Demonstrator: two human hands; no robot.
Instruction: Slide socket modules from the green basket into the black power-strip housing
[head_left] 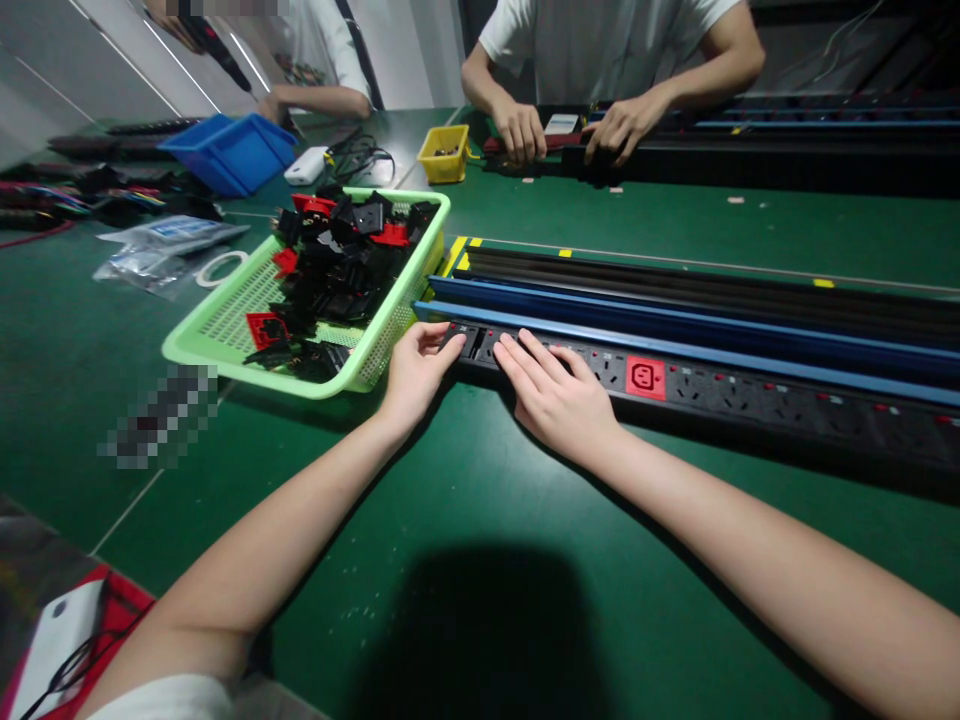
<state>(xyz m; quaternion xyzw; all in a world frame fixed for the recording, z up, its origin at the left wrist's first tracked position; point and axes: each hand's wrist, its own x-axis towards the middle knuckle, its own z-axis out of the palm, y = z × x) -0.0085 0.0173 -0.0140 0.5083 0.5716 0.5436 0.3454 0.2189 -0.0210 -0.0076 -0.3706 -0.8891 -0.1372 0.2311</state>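
A long black power strip [705, 395] with a row of sockets lies across the green table, one of its sockets red [646, 378]. My left hand [417, 375] grips the strip's left end, thumb on top at an end socket and fingers behind it. Flat on top of the strip, just right of that, my right hand [559, 395] rests with its fingers stretched out over the sockets. A light green basket [360, 375] of black and red socket modules [337, 265] stands beside my left hand.
Blue metal rails [675, 335] lie right behind the strip. Farther back are a yellow bin [444, 155], a blue bin [229, 150], plastic bags [161, 250] and a tape roll [222, 268]. Two people work across the table, one with both hands on a dark strip.
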